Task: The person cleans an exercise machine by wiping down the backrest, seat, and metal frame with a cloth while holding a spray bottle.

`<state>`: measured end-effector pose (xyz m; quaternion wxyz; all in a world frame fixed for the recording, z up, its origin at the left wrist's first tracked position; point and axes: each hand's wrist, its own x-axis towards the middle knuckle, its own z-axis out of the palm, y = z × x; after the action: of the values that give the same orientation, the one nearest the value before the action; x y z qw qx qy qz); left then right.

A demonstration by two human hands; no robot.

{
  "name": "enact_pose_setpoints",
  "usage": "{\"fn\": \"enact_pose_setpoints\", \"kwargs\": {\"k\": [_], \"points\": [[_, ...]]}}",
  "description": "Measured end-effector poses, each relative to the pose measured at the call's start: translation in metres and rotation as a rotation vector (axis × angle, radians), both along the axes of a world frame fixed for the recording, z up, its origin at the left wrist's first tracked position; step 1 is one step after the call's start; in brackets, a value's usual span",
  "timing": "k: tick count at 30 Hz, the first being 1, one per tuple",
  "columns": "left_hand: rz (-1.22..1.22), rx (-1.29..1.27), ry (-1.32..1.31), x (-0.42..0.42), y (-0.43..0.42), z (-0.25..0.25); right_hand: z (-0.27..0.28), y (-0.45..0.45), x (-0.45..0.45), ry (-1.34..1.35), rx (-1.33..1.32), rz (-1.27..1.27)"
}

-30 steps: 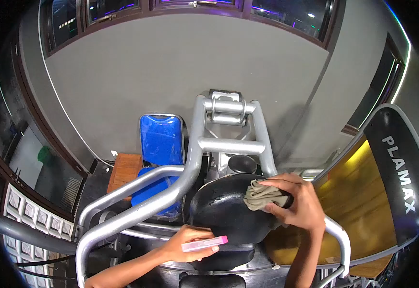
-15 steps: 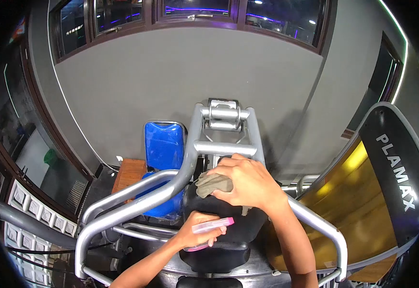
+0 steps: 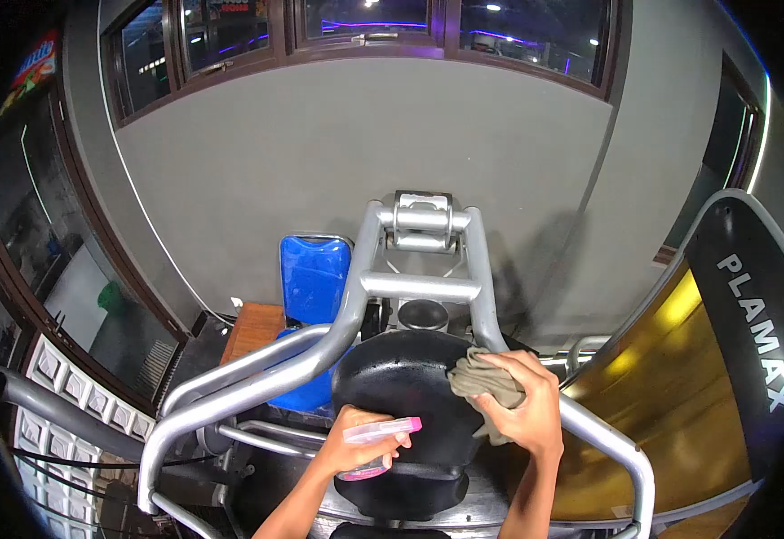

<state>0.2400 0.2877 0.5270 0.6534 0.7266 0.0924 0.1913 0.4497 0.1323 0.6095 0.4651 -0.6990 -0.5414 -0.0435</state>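
Note:
My left hand point(image 3: 365, 442) is wrapped round a clear spray bottle point(image 3: 379, 430) with a pink nozzle tip, held just in front of the black padded backrest point(image 3: 401, 373). Bunched in my right hand point(image 3: 528, 402) is a grey-green cloth point(image 3: 486, 382), at the right edge of that pad. Small shiny wet-looking marks show along the pad's upper part. Whether the cloth presses on the pad or only hangs beside it, I cannot tell. Below the backrest a black seat pad point(image 3: 410, 496) is partly visible.
Silver tubes of the exercise machine frame point(image 3: 261, 388) curve round both sides. A blue chair point(image 3: 314, 278) stands behind on the left beside a wooden surface point(image 3: 252, 328). On the right is a large panel marked PLAMAX point(image 3: 740, 296). A grey wall point(image 3: 356, 135) closes the back.
My right hand and the cloth have moved right and down, from the pad's top to its right edge, uncovering the backrest. My left hand still holds the spray bottle, slightly further left.

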Motion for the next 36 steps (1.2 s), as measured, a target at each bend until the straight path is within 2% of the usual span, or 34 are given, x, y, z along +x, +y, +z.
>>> {"fn": "enact_pose_setpoints", "kwargs": {"k": [7,11,15,16,20,27,32,36], "points": [[0.039,0.003,0.043,-0.001,-0.001,0.002,0.036,0.059,0.000,-0.176,-0.104,0.180],[0.054,0.010,0.004,-0.002,-0.001,0.002,0.040,0.067,0.006,-0.143,-0.178,0.234],[0.060,-0.012,0.020,-0.002,-0.002,0.006,0.024,0.040,0.012,-0.033,-0.095,0.176],[0.062,-0.011,0.026,-0.002,-0.002,0.005,0.014,0.032,0.014,-0.009,-0.005,0.152],[0.068,-0.087,0.031,-0.002,-0.003,0.002,-0.026,-0.004,0.013,0.176,0.069,0.031],[0.077,-0.161,-0.001,-0.003,-0.004,-0.004,-0.079,-0.028,-0.009,0.337,0.283,-0.136],[0.064,-0.181,-0.019,-0.003,-0.002,-0.004,-0.064,-0.020,-0.003,0.292,0.285,-0.144],[0.065,-0.150,0.004,-0.003,-0.002,-0.001,-0.034,0.000,0.008,0.213,0.176,-0.086]]}}
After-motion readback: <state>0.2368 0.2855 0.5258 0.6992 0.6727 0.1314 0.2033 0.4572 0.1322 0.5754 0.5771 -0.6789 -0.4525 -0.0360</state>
